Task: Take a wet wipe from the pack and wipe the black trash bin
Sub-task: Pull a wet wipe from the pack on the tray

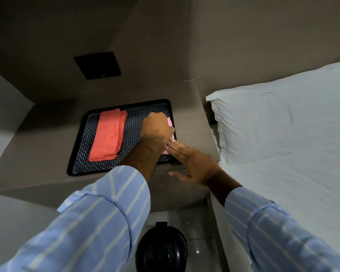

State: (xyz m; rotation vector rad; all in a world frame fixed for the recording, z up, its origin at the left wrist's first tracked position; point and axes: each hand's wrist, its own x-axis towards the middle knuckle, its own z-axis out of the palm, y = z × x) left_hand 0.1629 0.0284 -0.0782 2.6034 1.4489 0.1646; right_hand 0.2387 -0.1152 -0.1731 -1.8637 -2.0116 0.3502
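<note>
A single head-worn wide-angle view looks steeply down (close over the arms) at a bedside shelf [186, 107], frame centre.

wipe pack [169, 122] mostly hidden under left hand [157, 128].

Your pink wipe pack [169, 122]: on patterned tray, mostly hidden | your black trash bin [161, 250]: glossy, domed lid, on floor below.
</note>
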